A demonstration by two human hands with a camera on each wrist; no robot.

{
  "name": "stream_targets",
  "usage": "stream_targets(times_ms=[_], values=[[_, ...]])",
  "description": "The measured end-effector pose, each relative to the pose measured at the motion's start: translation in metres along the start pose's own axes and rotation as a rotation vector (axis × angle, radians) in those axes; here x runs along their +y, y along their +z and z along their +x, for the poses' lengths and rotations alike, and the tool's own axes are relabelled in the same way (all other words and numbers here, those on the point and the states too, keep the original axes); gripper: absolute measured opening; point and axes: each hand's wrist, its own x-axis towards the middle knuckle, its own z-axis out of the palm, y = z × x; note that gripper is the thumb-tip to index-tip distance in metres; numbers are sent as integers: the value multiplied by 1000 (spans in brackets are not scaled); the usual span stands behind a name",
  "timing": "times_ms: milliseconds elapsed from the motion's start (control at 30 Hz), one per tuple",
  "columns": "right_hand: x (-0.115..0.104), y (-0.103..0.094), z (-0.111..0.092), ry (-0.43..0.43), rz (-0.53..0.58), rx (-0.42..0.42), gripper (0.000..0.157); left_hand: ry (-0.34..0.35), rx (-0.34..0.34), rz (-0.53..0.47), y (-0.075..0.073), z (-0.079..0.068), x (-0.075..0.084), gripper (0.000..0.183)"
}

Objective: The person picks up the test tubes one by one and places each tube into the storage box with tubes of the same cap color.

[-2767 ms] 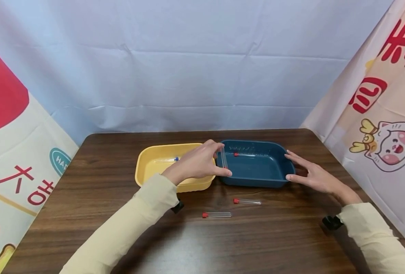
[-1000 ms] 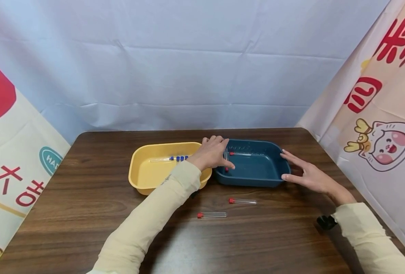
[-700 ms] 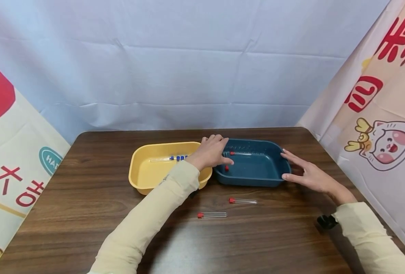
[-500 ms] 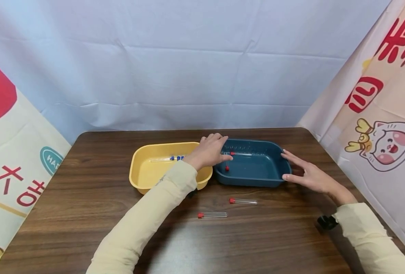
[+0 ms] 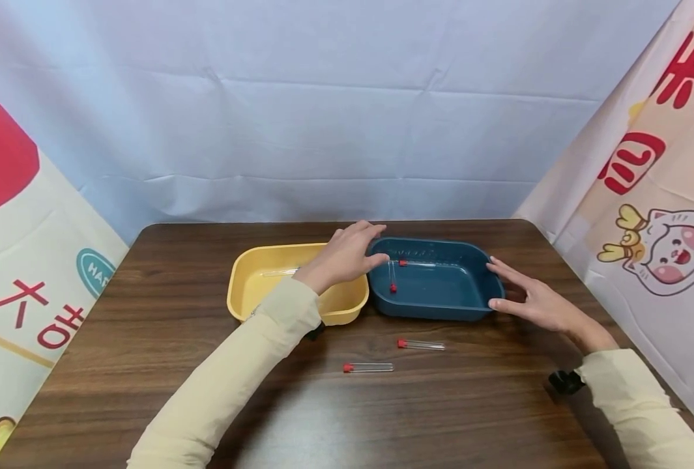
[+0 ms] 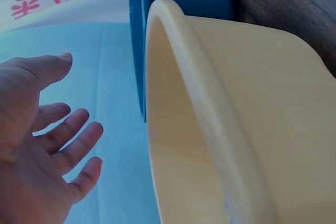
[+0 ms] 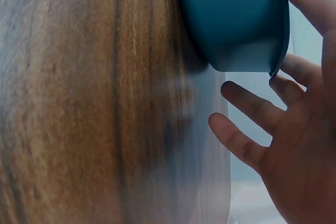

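Note:
My left hand [image 5: 344, 258] hovers over the right part of the yellow basin [image 5: 240, 286]. In the left wrist view its fingers are spread and it holds nothing. Inside the blue basin [image 5: 440, 312] lie two red-capped test tubes: one test tube [image 5: 393, 277] upright in the frame near the left wall, another test tube [image 5: 418, 264] crosswise toward the back. At the basin's right end, my right hand [image 5: 537, 301] touches the rim with spread thumb and fingers. A clear test tube [image 5: 279, 272] shows in the yellow basin; my left arm hides its cap end.
Two more red-capped test tubes, one nearer [image 5: 369, 368] and one farther back [image 5: 421, 344], lie on the brown wooden table [image 5: 470, 417] in front of the basins. White cloth [image 5: 323, 130] hangs behind the table, with printed cloths at both sides.
My left hand has let go of a red-capped test tube inside the blue basin and drawn back left over the yellow one. My right hand has stayed at the blue rim.

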Motion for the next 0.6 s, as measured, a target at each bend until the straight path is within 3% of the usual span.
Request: stream_targets(times_ms=[267,600], values=[[2,0,0,-10,14,-8,79,56,74,-27,-11,-25,0,62],[2,1,1,-16,0,-5,78,72,123,2,-18,-53,6,57]])
